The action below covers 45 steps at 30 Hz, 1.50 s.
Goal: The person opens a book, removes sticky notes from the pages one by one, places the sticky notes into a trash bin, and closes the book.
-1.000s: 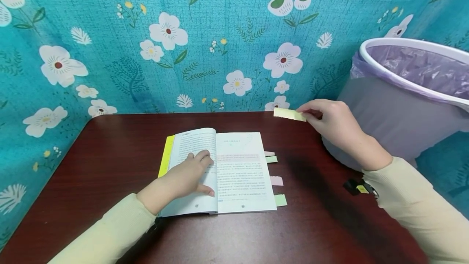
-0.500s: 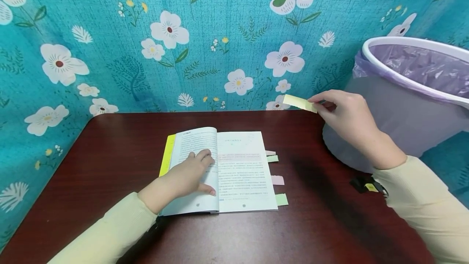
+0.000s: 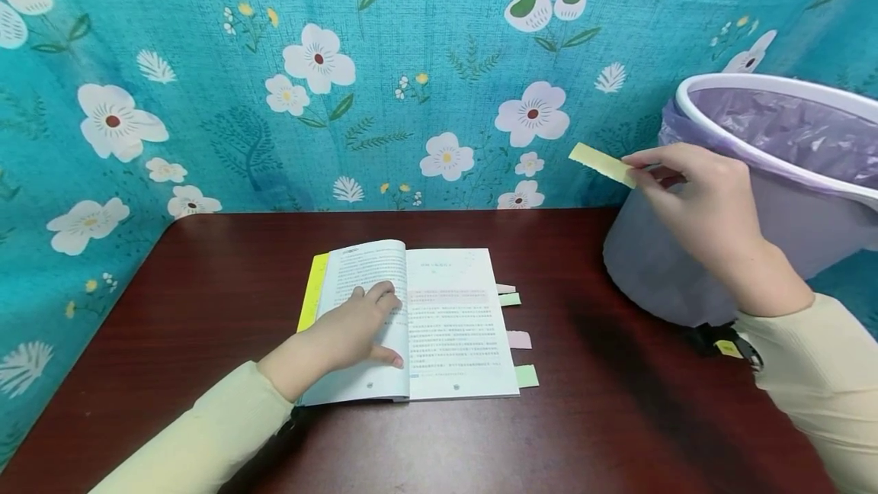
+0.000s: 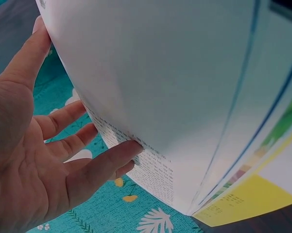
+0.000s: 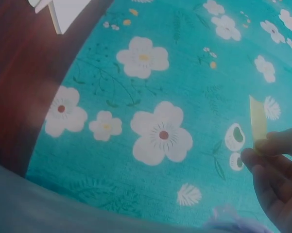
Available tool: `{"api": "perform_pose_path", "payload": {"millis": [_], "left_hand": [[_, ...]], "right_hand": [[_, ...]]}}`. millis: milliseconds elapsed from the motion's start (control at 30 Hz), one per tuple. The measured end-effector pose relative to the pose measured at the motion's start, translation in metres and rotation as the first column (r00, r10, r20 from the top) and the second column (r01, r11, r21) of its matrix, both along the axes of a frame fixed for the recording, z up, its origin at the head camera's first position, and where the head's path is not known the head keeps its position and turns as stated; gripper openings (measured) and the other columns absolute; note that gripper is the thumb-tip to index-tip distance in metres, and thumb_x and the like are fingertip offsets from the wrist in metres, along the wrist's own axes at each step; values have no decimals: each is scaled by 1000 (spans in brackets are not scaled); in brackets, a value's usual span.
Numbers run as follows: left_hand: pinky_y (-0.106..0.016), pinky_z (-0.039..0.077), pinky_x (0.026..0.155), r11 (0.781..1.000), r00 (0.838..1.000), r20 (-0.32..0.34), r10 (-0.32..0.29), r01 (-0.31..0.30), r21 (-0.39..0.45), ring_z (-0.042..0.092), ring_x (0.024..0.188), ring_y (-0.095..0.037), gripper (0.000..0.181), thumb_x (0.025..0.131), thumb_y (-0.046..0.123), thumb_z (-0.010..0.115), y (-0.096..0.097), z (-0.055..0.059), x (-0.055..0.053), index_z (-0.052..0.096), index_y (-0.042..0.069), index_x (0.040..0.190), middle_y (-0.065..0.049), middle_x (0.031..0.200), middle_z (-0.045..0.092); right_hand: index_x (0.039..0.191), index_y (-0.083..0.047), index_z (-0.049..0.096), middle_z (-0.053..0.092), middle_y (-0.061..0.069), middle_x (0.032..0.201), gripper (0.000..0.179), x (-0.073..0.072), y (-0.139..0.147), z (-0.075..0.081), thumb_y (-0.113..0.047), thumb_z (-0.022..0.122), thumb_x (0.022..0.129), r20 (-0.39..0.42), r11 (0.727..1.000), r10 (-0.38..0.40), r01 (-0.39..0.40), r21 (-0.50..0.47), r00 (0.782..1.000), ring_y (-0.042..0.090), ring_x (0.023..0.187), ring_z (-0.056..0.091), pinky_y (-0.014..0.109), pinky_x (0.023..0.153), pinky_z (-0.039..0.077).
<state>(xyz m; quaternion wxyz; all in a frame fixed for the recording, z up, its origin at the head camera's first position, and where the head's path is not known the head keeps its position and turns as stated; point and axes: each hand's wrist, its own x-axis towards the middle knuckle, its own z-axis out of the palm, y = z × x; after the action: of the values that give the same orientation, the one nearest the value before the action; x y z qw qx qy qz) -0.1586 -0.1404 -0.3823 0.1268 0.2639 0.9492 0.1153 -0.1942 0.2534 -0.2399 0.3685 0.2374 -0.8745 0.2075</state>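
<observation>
1. Right hand and the yellow paper strip it holds move up toward two o'clock compared with the earlier frame; the left hand and the open book stay put.
2. The right fingers are clamped on one end of the strip; its free end points to ten o'clock, in the air before the flowered cloth.
3. The left fingers rest apart on the book's left page, gripping nothing.
4. From the book on the desk, the strip is at two o'clock. From the strip, the mouth of the bin is at three o'clock. Paper tabs jut from the book between two and four o'clock.
5. Pinched only at one end, the strip could flutter loose if the grip slackens or the arm swings fast.
6. Any stickiness on its back could make it cling to the fingers.
7. A low sweep toward three o'clock could knock the bin's rim.
8. If the left hand lifts, the bowed left pages could spring over.
</observation>
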Motion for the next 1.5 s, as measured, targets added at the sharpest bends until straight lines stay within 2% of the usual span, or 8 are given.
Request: {"api": "perform_pose_path", "payload": {"millis": [533, 633, 733, 933, 1000, 1133, 1233, 1500], "left_hand": [[-57, 43, 107, 1000, 1000, 5, 15, -15, 6, 47, 128, -60, 86, 78, 42, 89, -1, 0, 2, 53, -5, 140, -24, 151, 42], [-58, 43, 107, 1000, 1000, -2, 7, -7, 12, 48, 127, -60, 86, 77, 42, 90, -1, -1, 2, 53, -6, 139, -25, 150, 43], [-57, 44, 106, 1000, 1000, -5, 9, -9, 11, 48, 127, -60, 86, 77, 42, 90, -1, -1, 3, 53, -6, 139, -25, 150, 43], [-55, 46, 105, 1000, 1000, 3, 23, -23, -5, 47, 129, -60, 87, 77, 43, 90, -1, -2, 4, 53, -4, 141, -23, 152, 43], [-56, 44, 106, 1000, 1000, 1, 17, -17, -3, 47, 128, -59, 87, 77, 43, 90, -1, -1, 4, 53, -5, 140, -24, 151, 43], [-57, 42, 108, 1000, 1000, -2, 14, -14, -2, 47, 128, -58, 87, 78, 42, 89, -1, 0, 3, 53, -5, 140, -24, 151, 43], [-56, 44, 106, 1000, 1000, 4, 23, -23, -4, 47, 129, -59, 87, 77, 43, 90, -1, 0, 3, 53, -4, 141, -24, 152, 42], [-56, 45, 105, 1000, 999, 14, 29, -28, -5, 46, 130, -60, 88, 77, 44, 90, -1, -2, 4, 53, -4, 141, -23, 153, 42]], "right_hand": [[104, 1, 79, 75, 19, 95, 20, -3, 23, 0, 9, 70, 88, 57, 994, -110, 111, -19, 992, -30, 82, 42, 2, 78, 33], [103, 1, 79, 74, -9, 92, 21, -2, 25, 5, 9, 69, 88, 22, 993, -112, 113, -34, 993, -29, 80, 43, 2, 77, 34], [103, 1, 80, 59, -33, 91, 22, 0, 27, 12, 9, 67, 88, 3, 990, -131, 131, -54, 991, -29, 76, 44, 2, 75, 34], [107, 4, 78, 74, 0, 95, 19, 11, 32, 24, 6, 69, 90, 1, 980, -191, 190, -59, 982, -30, 78, 44, 0, 76, 34], [111, 3, 77, 74, 5, 101, 20, 15, 34, 29, 1, 70, 92, 22, 971, -223, 225, -86, 974, -29, 80, 45, 0, 77, 35], [121, 2, 74, 65, -21, 105, 26, 20, 39, 40, -8, 69, 97, 117, 941, -278, 295, -167, 954, -21, 81, 48, 2, 81, 38], [123, 2, 72, 57, -30, 103, 28, 19, 43, 46, -10, 69, 98, 162, 913, -313, 344, -219, 936, -20, 80, 48, 4, 85, 41], [132, -3, 69, 64, -20, 119, 34, 16, 55, 52, -15, 66, 101, 225, 848, -439, 484, -216, 870, -24, 79, 42, 9, 97, 40]]}}
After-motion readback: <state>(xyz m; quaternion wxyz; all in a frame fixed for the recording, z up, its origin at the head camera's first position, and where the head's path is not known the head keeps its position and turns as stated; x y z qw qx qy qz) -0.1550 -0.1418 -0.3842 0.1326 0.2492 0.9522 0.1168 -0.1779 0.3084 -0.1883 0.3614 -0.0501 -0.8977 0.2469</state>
